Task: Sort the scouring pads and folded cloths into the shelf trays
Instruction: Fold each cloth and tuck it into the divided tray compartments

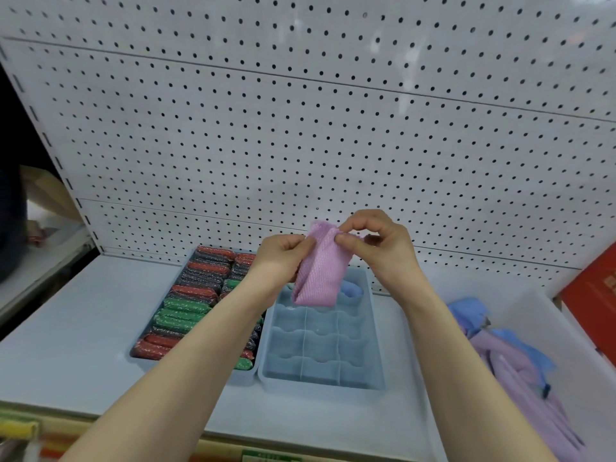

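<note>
A folded pink cloth (319,269) hangs in the air above the far end of the divided blue tray (376,331). My left hand (282,258) grips its left edge and my right hand (376,241) pinches its top right corner. A blue folded cloth (352,290) sits in a far compartment of that tray; the other compartments I can see hold nothing. To the left stands a second tray (140,356) packed with red, green and dark scouring pads (186,311).
A white bin (546,315) at the right holds loose lilac and blue cloths (510,358). A white pegboard (300,128) rises behind the shelf. A red box (593,295) leans at the far right. Bare shelf surface lies left of the trays.
</note>
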Demonstrator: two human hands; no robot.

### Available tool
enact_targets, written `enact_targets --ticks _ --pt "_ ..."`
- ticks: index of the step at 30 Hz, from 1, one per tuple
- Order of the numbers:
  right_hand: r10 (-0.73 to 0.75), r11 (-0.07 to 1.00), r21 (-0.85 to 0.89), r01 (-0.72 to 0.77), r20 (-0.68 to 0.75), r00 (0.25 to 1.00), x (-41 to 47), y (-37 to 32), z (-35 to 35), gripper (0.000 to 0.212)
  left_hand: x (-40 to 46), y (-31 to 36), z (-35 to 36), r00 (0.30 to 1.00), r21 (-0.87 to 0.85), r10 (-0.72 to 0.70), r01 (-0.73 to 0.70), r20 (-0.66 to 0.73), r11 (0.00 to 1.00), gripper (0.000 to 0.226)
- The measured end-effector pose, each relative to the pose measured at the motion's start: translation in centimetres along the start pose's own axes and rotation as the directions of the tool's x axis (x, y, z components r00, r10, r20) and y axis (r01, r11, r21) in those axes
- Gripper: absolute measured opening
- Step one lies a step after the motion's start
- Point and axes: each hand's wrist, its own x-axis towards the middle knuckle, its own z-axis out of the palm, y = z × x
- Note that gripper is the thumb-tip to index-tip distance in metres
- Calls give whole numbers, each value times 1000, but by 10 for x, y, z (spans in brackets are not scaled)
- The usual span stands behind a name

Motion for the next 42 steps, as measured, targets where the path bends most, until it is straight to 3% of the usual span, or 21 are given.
enact_targets --ticks 4,6,8,11,13,15,18,20,22,25,29,33,37,39,42 --pt "-3 995 -97 3 -4 1000 6 0 7 17 -4 4 4 997 8 -9 8 79 1000 46" --pt "19 991 -130 -24 -38 999 8 2 9 16 -5 4 4 994 15 32 -34 103 999 32" --pt "83 988 -127 -92 -79 993 7 6 8 32 -5 2 2 991 -1 82 -82 105 997 15" --pt "345 936 50 -347 55 937 3 12 3 35 -4 2 -1 989 -83 103 -94 105 992 14" --pt "401 866 231 -444 209 892 -3 17 2 24 -2 2 -2 988 -102 114 -103 107 989 19" --pt "362 835 350 -425 232 903 -5 19 1 19 -1 1 -4 986 -65 140 -135 86 989 20" --pt "292 859 373 -351 207 934 -7 20 4 26 0 -2 -6 981 -21 174 -173 85 985 12" --pt "221 916 302 -263 168 961 -10 20 7 36 -2 -2 -5 990 -118 93 -80 108 990 9" --pt "138 971 183 -157 111 984 -15 22 10 44 -5 -3 -5 984 -166 -65 93 164 982 22" --pt "69 996 56 -74 91 993 -20 30 15 45 -7 -14 -7 960 -19 -166 175 224 984 35" --pt "100 995 8 -102 116 988 -30 38 18 47 -8 -30 -11 976 -4 -108 111 189 994 19" --pt "296 910 246 -334 181 938 -38 44 17 28 -7 -39 -17 984 -13 7 -5 177 1000 18" --pt "376 876 216 -432 254 891 -50 57 26 22 -9 -49 -21 980 34 115 -122 163 992 21" --pt "348 880 259 -398 218 912 -56 63 33 31 -10 -55 -24 981 42 99 -108 165 993 25" --pt "269 924 245 -292 125 955 -61 67 38 43 -12 -62 -29 971 -71 -40 58 234 996 28"
